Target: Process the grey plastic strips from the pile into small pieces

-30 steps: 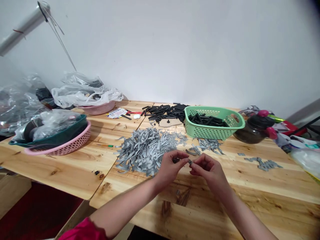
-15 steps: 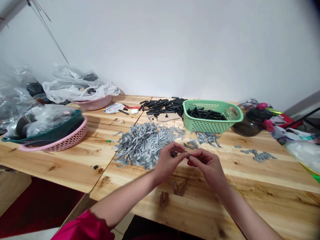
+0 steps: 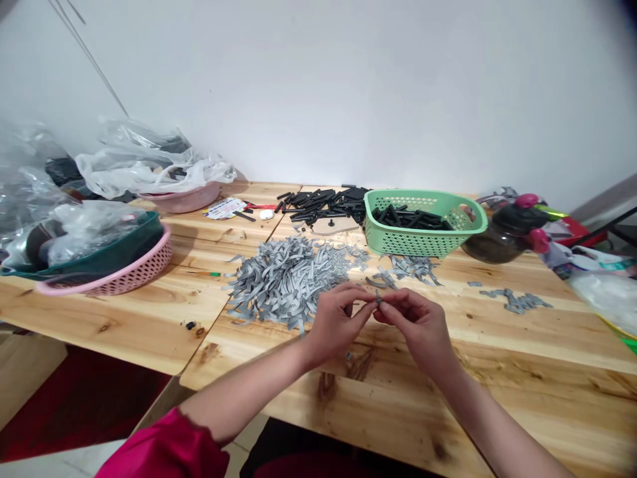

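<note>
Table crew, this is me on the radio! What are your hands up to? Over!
Left hand, right hand: fingers meeting at a small grey piece. Pile of grey strips close by the left hand. Over.

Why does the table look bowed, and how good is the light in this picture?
Head view: the wide lens bows the wooden table and the top right corner darkens; soft light casts a mild shadow beside the pink basket; the left hand and right hand look fairly sharp.
</note>
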Demonstrator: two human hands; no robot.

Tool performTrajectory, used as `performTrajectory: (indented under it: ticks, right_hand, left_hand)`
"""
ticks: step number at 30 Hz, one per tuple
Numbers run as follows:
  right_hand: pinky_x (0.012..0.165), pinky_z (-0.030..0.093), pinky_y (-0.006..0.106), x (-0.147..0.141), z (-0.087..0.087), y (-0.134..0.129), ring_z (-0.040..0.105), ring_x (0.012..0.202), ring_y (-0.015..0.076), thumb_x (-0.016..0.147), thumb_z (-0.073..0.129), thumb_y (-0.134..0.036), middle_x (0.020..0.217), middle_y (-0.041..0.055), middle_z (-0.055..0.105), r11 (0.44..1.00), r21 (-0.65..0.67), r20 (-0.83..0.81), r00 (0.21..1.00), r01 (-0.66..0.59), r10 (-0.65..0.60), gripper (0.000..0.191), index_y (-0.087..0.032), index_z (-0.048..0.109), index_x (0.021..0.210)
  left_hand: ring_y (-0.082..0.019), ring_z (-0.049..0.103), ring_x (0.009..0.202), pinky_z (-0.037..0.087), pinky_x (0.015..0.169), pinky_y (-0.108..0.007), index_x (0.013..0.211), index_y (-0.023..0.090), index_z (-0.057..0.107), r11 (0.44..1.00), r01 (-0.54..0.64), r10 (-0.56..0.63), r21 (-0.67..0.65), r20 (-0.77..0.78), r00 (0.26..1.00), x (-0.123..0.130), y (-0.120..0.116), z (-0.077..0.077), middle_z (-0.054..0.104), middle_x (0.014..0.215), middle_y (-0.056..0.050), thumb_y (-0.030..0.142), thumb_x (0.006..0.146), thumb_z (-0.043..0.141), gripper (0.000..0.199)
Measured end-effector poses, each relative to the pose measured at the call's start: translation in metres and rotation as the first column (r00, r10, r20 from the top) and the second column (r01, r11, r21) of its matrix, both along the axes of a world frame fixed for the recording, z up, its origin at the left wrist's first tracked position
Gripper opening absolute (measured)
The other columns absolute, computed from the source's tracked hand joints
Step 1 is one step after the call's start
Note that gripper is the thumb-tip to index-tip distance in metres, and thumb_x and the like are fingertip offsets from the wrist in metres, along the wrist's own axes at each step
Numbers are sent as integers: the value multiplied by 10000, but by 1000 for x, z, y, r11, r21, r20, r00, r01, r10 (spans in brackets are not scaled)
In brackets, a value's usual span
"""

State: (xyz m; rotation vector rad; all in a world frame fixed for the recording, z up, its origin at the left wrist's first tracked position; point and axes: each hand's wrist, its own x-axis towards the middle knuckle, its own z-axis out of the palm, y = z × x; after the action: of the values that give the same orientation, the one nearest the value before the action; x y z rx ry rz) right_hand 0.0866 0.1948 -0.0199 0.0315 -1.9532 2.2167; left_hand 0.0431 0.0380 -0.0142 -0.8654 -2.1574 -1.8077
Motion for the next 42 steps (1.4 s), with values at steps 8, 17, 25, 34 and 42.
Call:
performTrajectory:
  ticks: [8,17,25,34,42]
  right_hand:
    - [721,598,239,0,-1,-1,679,747,135,810,734,-288,829,36,703,999,53,-35,999,-10,12,129,-185,709,883]
    - [747,617,314,1,-4,-3,674,768,165,807,731,-329,863,52,696,999,53,18,1000,-2,1,183,-173,700,898]
    - [742,623,304,2,2,-1,690,761,162,794,753,-308,838,33,698,999,39,-32,999,21,-20,238,-198,664,985]
    - [737,628,297,5,1,-1,694,773,170,806,739,-315,882,40,697,987,155,-63,998,34,-25,206,-195,675,962]
    - [679,617,291,6,1,4,685,720,173,815,723,-346,800,29,691,980,198,-26,1000,-2,7,183,-204,690,926]
  left_hand:
    - [-33,406,490,278,461,-173,822,131,655,991,103,-130,86,430,893,-2,1,5,638,731,-9,299,788,699,177]
    - [-42,391,475,285,453,-187,868,162,633,1000,-13,18,-27,185,983,6,1,0,620,749,-3,240,826,639,89]
    - [-94,534,611,433,593,-218,921,180,678,985,-5,-23,-171,-161,987,0,-7,10,679,882,-52,182,869,594,99]
    - [-155,622,828,487,739,-251,940,171,601,958,33,-103,-285,-233,967,-5,-12,12,662,893,-63,156,872,536,95]
    - [-157,646,855,498,752,-249,963,173,635,954,49,-146,-297,-317,937,-6,-15,8,680,910,-78,222,950,487,156]
